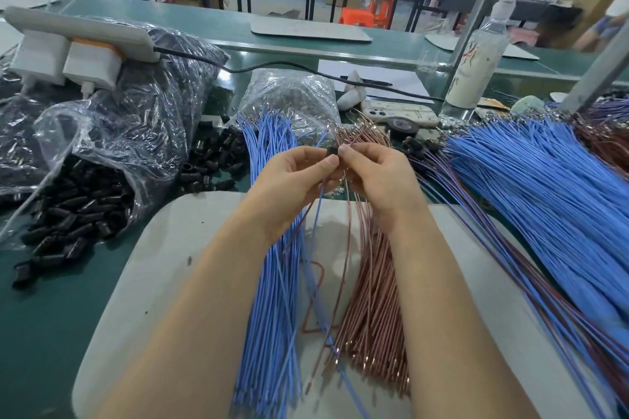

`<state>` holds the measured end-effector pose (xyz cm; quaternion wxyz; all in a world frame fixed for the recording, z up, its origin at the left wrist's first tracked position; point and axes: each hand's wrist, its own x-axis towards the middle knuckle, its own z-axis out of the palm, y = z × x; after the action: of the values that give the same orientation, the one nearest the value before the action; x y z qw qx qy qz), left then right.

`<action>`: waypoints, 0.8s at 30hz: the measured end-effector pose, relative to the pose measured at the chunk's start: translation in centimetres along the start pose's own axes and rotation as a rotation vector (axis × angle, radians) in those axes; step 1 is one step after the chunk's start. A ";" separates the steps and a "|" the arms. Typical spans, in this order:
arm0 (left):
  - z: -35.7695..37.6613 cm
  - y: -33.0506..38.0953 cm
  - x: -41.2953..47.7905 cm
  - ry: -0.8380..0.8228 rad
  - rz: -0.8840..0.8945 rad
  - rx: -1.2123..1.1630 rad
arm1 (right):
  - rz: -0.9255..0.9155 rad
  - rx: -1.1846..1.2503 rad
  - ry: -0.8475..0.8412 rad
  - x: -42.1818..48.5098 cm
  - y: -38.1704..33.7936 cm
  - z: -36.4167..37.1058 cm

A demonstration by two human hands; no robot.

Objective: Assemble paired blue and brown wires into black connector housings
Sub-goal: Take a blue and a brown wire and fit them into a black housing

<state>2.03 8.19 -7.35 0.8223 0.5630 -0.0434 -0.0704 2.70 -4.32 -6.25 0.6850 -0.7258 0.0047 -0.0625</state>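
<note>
Connector housing: a small black plastic piece, held up over the grey pad, right where the fingertips of our 2 hands meet.
Left hand: thumb and curled fingers pinch the housing from its left side. The pinch is closed tight, and we can make out nothing else in it.
Right hand: fingertips closed in a fine pinch just right of the housing, on the top end of the brown wire as far as we can judge. The metal end is hidden by the fingers.
Blue wire: hangs down from under the left-hand pinch. We cannot tell whether it is already seated or only held alongside.
Brown wire: drops straight down from the right-hand pinch, slack along its length.
Handling: we judge the housing light, hard and smooth, so it could slip from a weak pinch. The wires are thin and floppy and would buckle if pushed from far back.
Where to hold: the housing by its sides, with the opening left clear, and each wire close behind its metal end.
Stock: blue bundle below the left wrist, brown bundle below the right wrist, spare housings left of the grip.
</note>
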 end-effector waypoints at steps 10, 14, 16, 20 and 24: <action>-0.2 0.0 -0.2 -0.019 -0.033 0.063 | -0.135 0.497 0.416 0.5 -0.6 -1.6; -0.2 -0.1 0.0 0.035 0.007 0.099 | -0.039 0.213 0.163 0.5 0.0 -0.4; -0.2 -0.2 0.1 0.062 0.023 0.110 | -0.037 0.082 0.136 0.4 0.3 0.0; -0.3 -0.2 0.1 0.092 0.071 0.193 | -0.144 0.131 0.325 0.5 0.0 -0.6; -0.3 -0.4 0.0 0.137 0.190 0.500 | -0.245 0.187 0.414 0.3 -0.3 -0.9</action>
<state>2.00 8.33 -7.82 0.6616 0.7455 -0.0564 0.0584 2.91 -5.25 -5.88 0.7208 -0.6263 0.0509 -0.2925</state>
